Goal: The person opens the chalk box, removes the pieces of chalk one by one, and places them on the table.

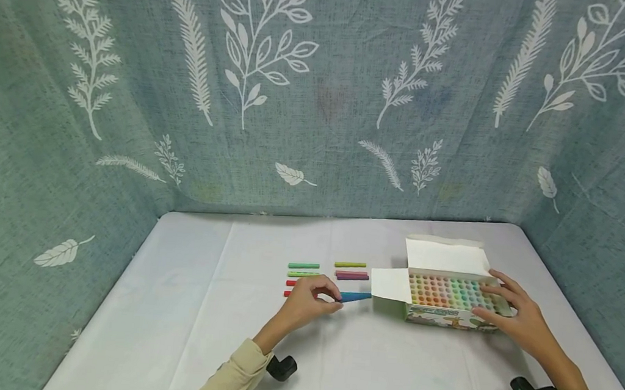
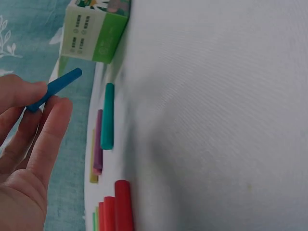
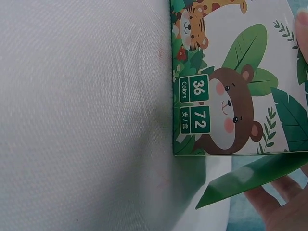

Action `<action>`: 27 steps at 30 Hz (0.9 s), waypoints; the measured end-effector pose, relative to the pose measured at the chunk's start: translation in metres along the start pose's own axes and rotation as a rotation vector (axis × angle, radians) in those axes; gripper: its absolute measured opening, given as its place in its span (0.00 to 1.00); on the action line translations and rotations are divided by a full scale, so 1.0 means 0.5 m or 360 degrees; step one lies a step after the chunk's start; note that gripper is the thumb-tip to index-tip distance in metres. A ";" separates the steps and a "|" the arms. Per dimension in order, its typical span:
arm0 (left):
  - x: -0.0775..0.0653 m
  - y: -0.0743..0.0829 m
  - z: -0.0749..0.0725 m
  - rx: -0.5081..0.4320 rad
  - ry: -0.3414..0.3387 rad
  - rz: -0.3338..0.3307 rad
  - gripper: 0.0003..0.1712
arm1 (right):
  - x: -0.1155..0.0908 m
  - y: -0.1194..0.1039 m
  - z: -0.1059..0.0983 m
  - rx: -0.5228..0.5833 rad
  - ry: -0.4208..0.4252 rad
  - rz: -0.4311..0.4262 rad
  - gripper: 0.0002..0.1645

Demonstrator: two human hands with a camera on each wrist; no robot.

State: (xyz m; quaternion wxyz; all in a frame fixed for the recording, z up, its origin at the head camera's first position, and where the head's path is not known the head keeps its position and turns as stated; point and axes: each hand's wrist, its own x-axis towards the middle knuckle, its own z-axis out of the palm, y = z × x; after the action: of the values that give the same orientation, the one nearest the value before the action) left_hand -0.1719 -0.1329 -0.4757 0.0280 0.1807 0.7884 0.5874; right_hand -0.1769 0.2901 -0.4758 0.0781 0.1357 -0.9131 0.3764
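Observation:
My left hand (image 1: 309, 302) pinches a slim blue stick (image 2: 65, 82), like chalk or crayon, between thumb and fingers, above the table. A teal stick (image 2: 108, 115) lies below it in the left wrist view. My right hand (image 1: 523, 319) holds the right end of a printed cardboard box (image 1: 446, 319), thumb by the front edge and fingers reaching across the top. Rows of coloured round ends (image 1: 442, 291) fill the opened box. Its front shows a bear (image 3: 231, 110) and "36 Colors" in the right wrist view.
Left of the box lie red sticks (image 2: 123, 204), green sticks (image 1: 304, 266), a yellow-green stick (image 1: 350, 265) and purple sticks (image 1: 352, 277). A white side flap (image 1: 390, 284) and the raised lid (image 1: 445, 255) stick out from the box. A leaf-patterned curtain (image 1: 320, 97) surrounds the white table (image 1: 197, 333).

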 end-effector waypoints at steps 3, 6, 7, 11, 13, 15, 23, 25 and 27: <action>0.000 -0.014 0.005 0.0002 -0.0028 0.0052 0.06 | 0.000 -0.003 -0.002 0.0010 -0.0002 0.0003 0.32; 0.002 -0.021 0.013 0.0046 -0.0053 0.0111 0.06 | 0.000 -0.004 -0.003 0.0014 0.0000 0.0001 0.32; 0.002 -0.022 0.016 0.0077 -0.0058 0.0123 0.06 | 0.000 -0.004 -0.002 0.0012 0.0002 0.0000 0.32; 0.004 -0.022 0.026 0.0198 -0.0074 0.0109 0.05 | -0.002 -0.003 0.000 0.0026 0.0006 -0.0014 0.31; 0.005 -0.023 0.029 0.0274 -0.0092 0.0083 0.06 | -0.001 -0.002 0.001 0.0039 0.0008 -0.0028 0.31; 0.008 -0.023 0.031 0.0359 -0.0115 0.0071 0.07 | -0.003 -0.003 0.001 0.0042 0.0010 -0.0029 0.31; 0.017 -0.020 0.041 0.0955 -0.0224 0.0153 0.06 | -0.007 -0.002 0.004 0.0028 0.0004 -0.0015 0.31; 0.016 -0.017 0.044 0.1122 -0.0233 0.0197 0.06 | -0.005 -0.003 0.003 0.0037 0.0001 -0.0015 0.31; 0.015 -0.017 0.045 0.1223 -0.0233 0.0241 0.06 | -0.003 -0.005 0.002 0.0043 -0.0005 -0.0012 0.31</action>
State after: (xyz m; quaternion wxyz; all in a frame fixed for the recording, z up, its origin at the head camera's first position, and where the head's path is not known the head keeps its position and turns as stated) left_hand -0.1752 -0.1118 -0.4895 -0.0288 0.2770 0.9311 0.2356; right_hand -0.1748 0.2881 -0.4754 0.0762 0.1410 -0.9075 0.3882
